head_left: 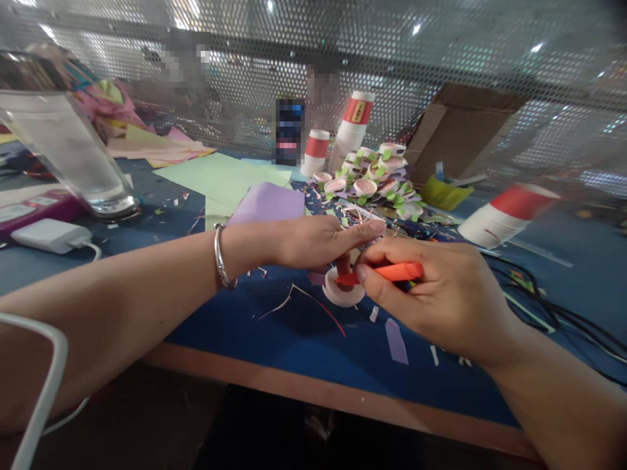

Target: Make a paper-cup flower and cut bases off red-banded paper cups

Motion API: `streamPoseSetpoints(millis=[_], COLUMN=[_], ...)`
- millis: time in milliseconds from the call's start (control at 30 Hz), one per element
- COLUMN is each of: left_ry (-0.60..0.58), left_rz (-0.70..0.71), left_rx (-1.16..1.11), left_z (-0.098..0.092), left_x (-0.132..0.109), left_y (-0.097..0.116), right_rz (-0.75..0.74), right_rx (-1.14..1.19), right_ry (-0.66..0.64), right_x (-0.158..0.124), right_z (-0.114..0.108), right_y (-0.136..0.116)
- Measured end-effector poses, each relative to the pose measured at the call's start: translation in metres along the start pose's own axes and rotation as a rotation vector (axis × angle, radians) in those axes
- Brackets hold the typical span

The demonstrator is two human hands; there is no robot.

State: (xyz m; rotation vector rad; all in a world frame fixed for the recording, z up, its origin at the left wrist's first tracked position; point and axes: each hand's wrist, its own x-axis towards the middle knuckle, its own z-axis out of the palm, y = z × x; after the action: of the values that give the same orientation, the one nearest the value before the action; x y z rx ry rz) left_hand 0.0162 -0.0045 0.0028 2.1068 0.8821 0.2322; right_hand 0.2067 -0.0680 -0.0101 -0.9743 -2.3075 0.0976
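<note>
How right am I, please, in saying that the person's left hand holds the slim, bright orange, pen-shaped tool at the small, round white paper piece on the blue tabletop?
Not quite: the right hand, not the left hand, holds the slim, bright orange, pen-shaped tool at the small, round white paper piece on the blue tabletop, as the head view shows.

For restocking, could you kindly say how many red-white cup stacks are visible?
3: short stack and tall stack at the back; third stack beyond the right hand. Others may be hidden.
</note>
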Motion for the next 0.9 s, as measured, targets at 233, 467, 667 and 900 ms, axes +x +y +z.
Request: streamPoseSetpoints(millis=[233, 467, 667, 900], left_ry=[0.000, -0.013, -0.028, -0.039], left_rz=[-0.001, 0.029, 0.019, 0.010], left_rx=[0.030, 0.039, 0.062, 0.106], left_z=[0.0003, 0.0002, -0.0005, -0.0010], left_x=[-0.0004, 0.0003, -0.0012, -0.0014], left_y=[-0.0003, -0.0018, 0.0003, 0.0034], right_rz=[0.043, 0.086, 0.088, 0.103], right_rx=[0.058, 0.116, 0.097, 0.125], right_ry=[-0.039, -0.054, -0.051, -0.068], right_x=[0.0020, 0.0014, 0.0027, 0.0033], right_z=[-0.0035, -0.0050, -0.0075, -0.0088], right_y=[-0.0012, -0.0004, -0.0003, 0.0014])
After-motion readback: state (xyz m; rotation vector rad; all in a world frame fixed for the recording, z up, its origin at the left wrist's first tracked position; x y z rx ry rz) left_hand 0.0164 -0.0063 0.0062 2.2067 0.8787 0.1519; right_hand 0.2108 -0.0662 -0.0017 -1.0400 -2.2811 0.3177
